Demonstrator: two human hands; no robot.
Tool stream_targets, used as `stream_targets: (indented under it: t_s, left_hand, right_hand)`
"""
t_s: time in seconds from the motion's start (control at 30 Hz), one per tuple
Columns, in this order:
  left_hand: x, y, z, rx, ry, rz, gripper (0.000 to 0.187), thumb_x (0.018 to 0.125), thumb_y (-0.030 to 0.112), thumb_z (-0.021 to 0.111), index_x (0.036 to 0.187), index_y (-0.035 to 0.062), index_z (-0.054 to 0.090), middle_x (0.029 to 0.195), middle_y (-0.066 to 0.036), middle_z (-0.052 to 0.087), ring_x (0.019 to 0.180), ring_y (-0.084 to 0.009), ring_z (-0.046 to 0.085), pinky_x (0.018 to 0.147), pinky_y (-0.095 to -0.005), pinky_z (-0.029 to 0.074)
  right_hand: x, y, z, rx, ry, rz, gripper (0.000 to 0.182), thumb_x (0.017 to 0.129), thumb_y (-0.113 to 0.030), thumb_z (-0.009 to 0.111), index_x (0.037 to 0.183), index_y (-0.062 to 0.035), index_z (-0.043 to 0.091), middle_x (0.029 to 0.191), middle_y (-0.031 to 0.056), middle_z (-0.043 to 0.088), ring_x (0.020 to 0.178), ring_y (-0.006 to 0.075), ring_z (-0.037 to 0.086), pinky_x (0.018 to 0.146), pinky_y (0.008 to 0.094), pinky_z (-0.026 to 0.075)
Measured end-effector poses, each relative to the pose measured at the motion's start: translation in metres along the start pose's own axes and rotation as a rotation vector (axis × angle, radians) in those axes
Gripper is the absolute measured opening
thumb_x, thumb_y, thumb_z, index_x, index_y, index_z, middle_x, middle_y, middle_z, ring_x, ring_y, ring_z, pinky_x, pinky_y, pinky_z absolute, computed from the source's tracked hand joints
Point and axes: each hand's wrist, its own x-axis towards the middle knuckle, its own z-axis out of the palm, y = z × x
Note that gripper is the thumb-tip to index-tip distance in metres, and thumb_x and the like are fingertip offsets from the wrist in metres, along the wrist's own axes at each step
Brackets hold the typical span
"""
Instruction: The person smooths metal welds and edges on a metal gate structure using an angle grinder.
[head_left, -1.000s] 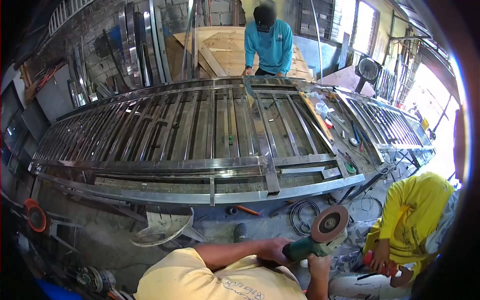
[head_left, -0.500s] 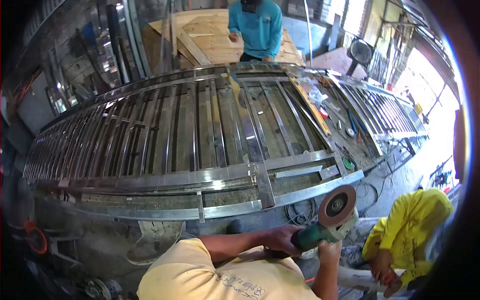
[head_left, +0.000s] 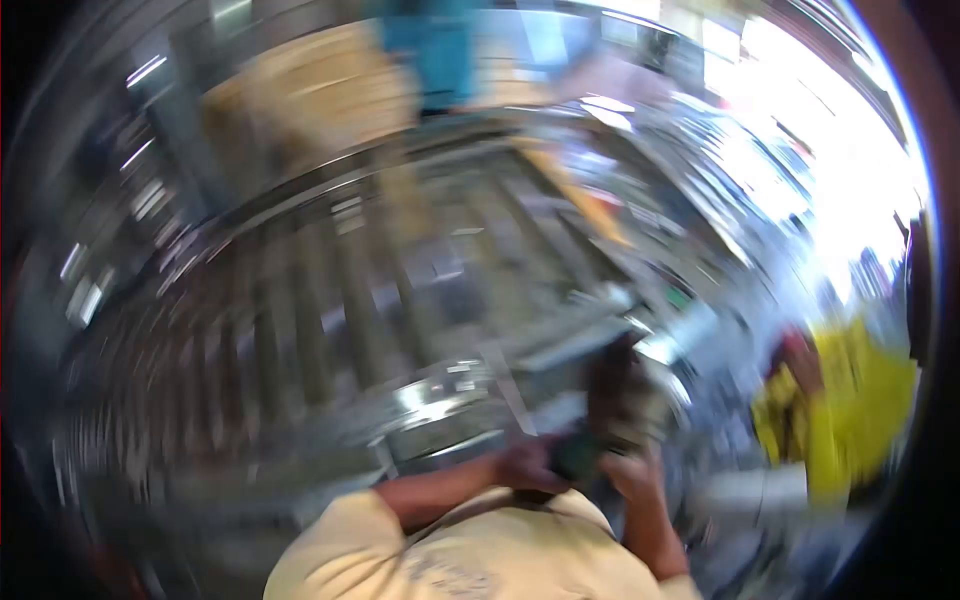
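In the head view, heavily blurred, an angle grinder (head_left: 575, 455) with a green body is held in front of my chest. My left hand (head_left: 530, 466) is closed around the rear of its body. Near the tool's head, my right hand (head_left: 628, 472) is closed on it from the other side. The grinder's disc end points up and away from me and is smeared by motion. Beyond it lies a long metal barred frame (head_left: 300, 320), its front rails close to the grinder.
A person in yellow (head_left: 865, 410) is low at the right. Across the frame stands a person in blue (head_left: 430, 50), by a wooden panel (head_left: 320, 95). A yellow-orange bar (head_left: 575, 190) lies on the frame's right part, among blurred small items.
My view has swung, smearing the scene and shifting the far background left and up. The grinder stays in both hands, its disc now turned less toward me. The person in yellow has raised a hand.
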Motion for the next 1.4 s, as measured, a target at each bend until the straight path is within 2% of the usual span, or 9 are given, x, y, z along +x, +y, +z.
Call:
stream_targets:
  t_s: [0.13,0.33,0.6,0.63,0.67,0.7,0.77,1.1,1.4]
  left_hand:
    - [0.004,0.002,0.025,-0.220,0.137,0.123,0.073,0.061,0.021,0.083,0.127,0.0050,0.057,0.107,-0.003,0.061,0.100,-0.0149,0.054,0.095,-0.0325,0.045]
    - [0.003,0.002,0.035,-0.082,0.300,0.157,0.081,0.066,0.020,0.085,0.137,0.0030,0.050,0.116,-0.004,0.062,0.108,-0.0139,0.054,0.099,-0.0315,0.043]
    - [0.023,-0.013,0.073,0.190,0.554,0.168,0.051,0.075,0.021,0.081,0.121,0.0062,0.062,0.100,-0.006,0.069,0.095,-0.0177,0.062,0.088,-0.0345,0.051]
    - [0.006,-0.005,0.098,0.240,0.791,0.254,0.045,0.077,0.021,0.082,0.117,0.0078,0.066,0.099,-0.007,0.071,0.094,-0.0183,0.064,0.088,-0.0353,0.053]
    - [-0.002,-0.007,0.098,0.255,0.673,-0.152,0.054,0.080,0.022,0.083,0.126,0.0050,0.061,0.116,-0.008,0.068,0.103,-0.0201,0.065,0.091,-0.0372,0.054]
    - [-0.023,-0.040,0.094,0.326,0.642,0.000,0.060,0.079,0.022,0.082,0.131,0.0037,0.057,0.125,-0.009,0.065,0.109,-0.0221,0.064,0.093,-0.0415,0.054]
    - [-0.011,-0.014,0.110,-0.053,0.670,0.211,0.076,0.071,0.021,0.081,0.135,-0.0021,0.048,0.115,-0.020,0.065,0.100,-0.0326,0.067,0.086,-0.0445,0.056]
    - [0.067,-0.009,0.114,-0.548,0.121,0.402,0.083,0.076,0.021,0.076,0.144,-0.0018,0.035,0.106,-0.030,0.062,0.093,-0.0434,0.066,0.082,-0.0551,0.054]
    - [0.116,-0.022,0.077,-0.626,0.127,0.293,0.079,0.075,0.024,0.080,0.137,-0.0027,0.041,0.100,-0.028,0.063,0.088,-0.0442,0.066,0.078,-0.0555,0.054]
  right_hand:
    - [-0.002,0.029,-0.031,0.081,0.215,-0.159,0.049,0.080,-0.032,0.078,0.108,0.0056,0.066,0.103,0.0118,0.068,0.093,0.0215,0.064,0.080,0.0358,0.053]
    - [0.082,0.088,-0.161,-0.031,-0.317,0.053,0.054,0.095,-0.046,0.064,0.117,0.0026,0.055,0.102,0.0127,0.062,0.090,0.0183,0.059,0.080,0.0343,0.049]
    - [0.036,-0.054,-0.012,-0.190,-0.640,0.027,0.034,0.073,-0.005,0.065,0.106,0.0013,0.068,0.099,0.0086,0.069,0.088,0.0188,0.064,0.077,0.0339,0.053]
    - [0.032,-0.051,-0.026,-0.102,-0.732,0.248,0.038,0.077,-0.011,0.074,0.111,0.0013,0.065,0.103,0.0058,0.066,0.092,0.0159,0.063,0.083,0.0341,0.053]
    - [0.030,-0.064,-0.017,-0.067,-0.843,0.131,0.045,0.075,-0.019,0.083,0.111,0.0028,0.066,0.103,0.0089,0.069,0.096,0.0187,0.064,0.085,0.0340,0.053]
    - [0.036,-0.059,-0.022,-0.264,-1.059,-0.124,0.066,0.078,-0.031,0.085,0.126,0.0043,0.057,0.115,0.0150,0.067,0.106,0.0243,0.062,0.092,0.0387,0.051]
    - [0.015,-0.079,-0.051,-0.403,-0.857,-0.102,0.098,0.084,-0.040,0.078,0.152,0.0014,0.022,0.145,0.0264,0.044,0.132,0.0390,0.047,0.108,0.0453,0.039]
    - [0.001,-0.070,-0.218,-0.506,-0.270,0.010,0.072,0.088,-0.042,0.075,0.141,-0.0018,0.046,0.130,0.0166,0.057,0.111,0.0275,0.062,0.090,0.0401,0.054]
    - [0.031,-0.046,-0.235,-0.552,-0.192,0.120,0.066,0.089,-0.045,0.073,0.132,0.0002,0.054,0.123,0.0206,0.063,0.106,0.0318,0.066,0.090,0.0409,0.054]
